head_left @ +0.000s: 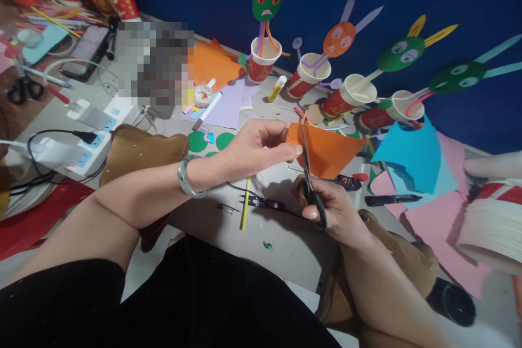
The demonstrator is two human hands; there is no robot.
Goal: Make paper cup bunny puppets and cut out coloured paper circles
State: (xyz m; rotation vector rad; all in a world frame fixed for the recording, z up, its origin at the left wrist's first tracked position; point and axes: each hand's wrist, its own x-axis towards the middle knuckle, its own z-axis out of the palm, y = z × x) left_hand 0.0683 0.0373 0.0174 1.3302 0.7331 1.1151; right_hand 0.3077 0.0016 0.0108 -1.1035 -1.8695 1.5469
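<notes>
My left hand point(261, 144) pinches the left edge of a sheet of orange paper point(332, 149) between thumb and fingers. A pair of scissors point(305, 155) with black handles is in my right hand point(332, 206), fingers through the loops. The blades point away from me and lie across the paper's left part, close to my left fingertips. Below the hands, thread snips point(261, 202) and a yellow strip point(245, 204) rest on the table. Green paper circles point(198, 141) lie left of my left hand.
Red paper cups point(263, 68) with rabbit-like paper faces line the blue partition. Blue paper point(411, 149), pink sheets point(440, 228) and a stack of cups point(491, 228) occupy the right. A power strip point(98, 141) with cables, black-handled scissors point(25, 89) and a phone point(86, 51) are left.
</notes>
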